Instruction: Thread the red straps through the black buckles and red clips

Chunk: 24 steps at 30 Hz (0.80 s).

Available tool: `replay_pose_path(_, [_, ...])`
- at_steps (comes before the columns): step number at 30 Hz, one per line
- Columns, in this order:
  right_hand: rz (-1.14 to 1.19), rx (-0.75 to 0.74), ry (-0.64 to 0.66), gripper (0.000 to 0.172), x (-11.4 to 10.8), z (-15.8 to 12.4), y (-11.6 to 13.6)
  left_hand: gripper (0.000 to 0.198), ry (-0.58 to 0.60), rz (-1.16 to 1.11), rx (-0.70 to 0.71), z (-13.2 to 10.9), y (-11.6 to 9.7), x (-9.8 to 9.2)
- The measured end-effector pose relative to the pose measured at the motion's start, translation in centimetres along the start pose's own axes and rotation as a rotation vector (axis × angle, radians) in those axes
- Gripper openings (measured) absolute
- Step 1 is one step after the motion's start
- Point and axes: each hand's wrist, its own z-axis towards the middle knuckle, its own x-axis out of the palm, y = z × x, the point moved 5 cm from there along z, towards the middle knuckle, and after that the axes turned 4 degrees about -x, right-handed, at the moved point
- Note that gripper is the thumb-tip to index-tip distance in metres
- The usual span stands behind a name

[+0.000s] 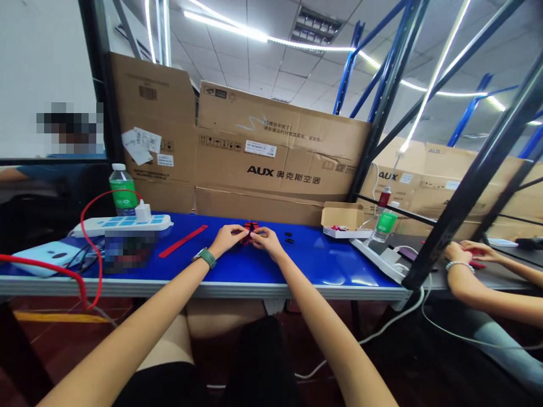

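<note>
Both my hands meet over the blue table (263, 271) around a small red and black part (250, 230). My left hand (227, 237), with a green watch on its wrist, pinches the part from the left. My right hand (265, 239) pinches it from the right. A red strap (183, 241) lies flat on the table to the left of my hands. Two small black pieces (289, 237) lie just right of my right hand.
A white power strip (123, 225) with a charger, a green bottle (123, 191) and a red cable (91, 249) sit at the left. A small open cardboard box (343, 220) stands at the right. Large cardboard boxes (271, 158) wall the back. Another person's hands (466, 251) work at the right.
</note>
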Motion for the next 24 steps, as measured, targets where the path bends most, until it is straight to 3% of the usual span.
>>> replay_pose_path(5, [0.002, -0.016, -0.063, 0.049, -0.5, 0.1, 0.4, 0.057, 0.119, -0.232, -0.120, 0.0, 0.2, 0.9])
replay_pose_path(10, [0.034, -0.067, -0.014, 0.048, -0.1, -0.3, 1.0, 0.041, 0.083, -0.034, 0.072, -0.2, -0.5, 0.9])
replay_pose_path(16, [-0.004, -0.074, 0.102, 0.053, 0.8, -0.7, 1.1, 0.019, 0.022, 0.234, 0.193, -1.0, -2.1, 0.7])
replay_pose_path(20, [-0.005, -0.114, 0.051, 0.054, 0.5, -0.2, 0.8, 0.016, -0.013, 0.331, 0.290, -1.3, -3.2, 0.9])
replay_pose_path(24, [-0.004, -0.059, 0.040, 0.051, 0.3, -0.2, 0.4, 0.013, 0.004, 0.357, 0.327, -1.3, -3.3, 1.1])
